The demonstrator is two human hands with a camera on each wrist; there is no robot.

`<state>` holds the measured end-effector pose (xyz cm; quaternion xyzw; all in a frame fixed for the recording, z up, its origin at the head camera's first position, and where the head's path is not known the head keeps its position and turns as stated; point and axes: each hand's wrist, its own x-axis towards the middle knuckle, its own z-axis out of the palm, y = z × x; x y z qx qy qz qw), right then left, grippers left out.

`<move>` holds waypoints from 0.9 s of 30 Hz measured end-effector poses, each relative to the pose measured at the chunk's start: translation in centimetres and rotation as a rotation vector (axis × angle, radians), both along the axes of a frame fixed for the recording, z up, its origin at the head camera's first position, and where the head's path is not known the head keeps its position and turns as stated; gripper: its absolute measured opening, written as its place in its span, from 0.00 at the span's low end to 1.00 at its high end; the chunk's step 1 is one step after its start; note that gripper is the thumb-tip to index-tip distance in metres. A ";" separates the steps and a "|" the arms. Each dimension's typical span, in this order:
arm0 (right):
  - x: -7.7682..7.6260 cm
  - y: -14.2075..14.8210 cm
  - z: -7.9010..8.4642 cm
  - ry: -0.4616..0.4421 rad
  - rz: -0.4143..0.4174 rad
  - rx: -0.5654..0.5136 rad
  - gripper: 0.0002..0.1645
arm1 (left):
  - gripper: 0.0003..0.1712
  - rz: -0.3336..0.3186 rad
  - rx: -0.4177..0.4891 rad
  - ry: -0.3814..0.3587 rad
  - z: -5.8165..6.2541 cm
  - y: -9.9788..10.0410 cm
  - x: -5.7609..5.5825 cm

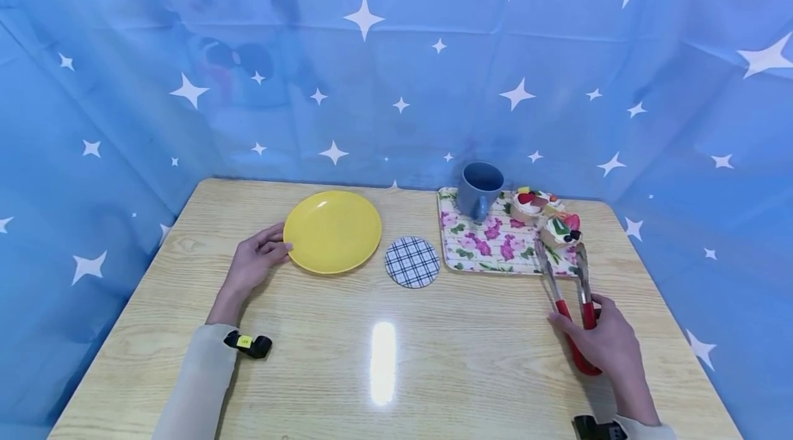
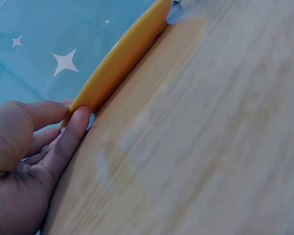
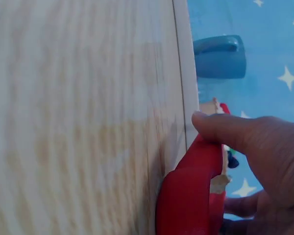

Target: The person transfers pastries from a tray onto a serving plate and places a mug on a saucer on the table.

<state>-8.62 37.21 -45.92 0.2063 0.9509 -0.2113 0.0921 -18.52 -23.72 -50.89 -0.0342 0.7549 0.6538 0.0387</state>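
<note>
The red-handled tongs are at the right of the head view, their metal arms spread and reaching up over the near edge of the flowered tray. The person's right hand grips them by the handles, the thumb along one side and the fingers at the other. Between the tips sits the nearer fruit-topped cake, at the tray's right end; I cannot tell whether the metal touches it. More fruit-topped cakes crowd just behind it, and a blue mug stands upright at the tray's upper left.

Left of centre in the frame, the yellow plate lies face up, and the left hand pinches its left rim between thumb and fingers. A round checked coaster lies between plate and tray. All this is on a pale wooden table, with a bright glare at lower centre. Blue cloth with white stars hangs behind and down both sides.
</note>
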 end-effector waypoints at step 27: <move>1.2 1.4 0.2 0.049 -0.032 -0.014 0.66 | 0.35 -0.020 -0.022 0.017 -0.1 0.0 0.0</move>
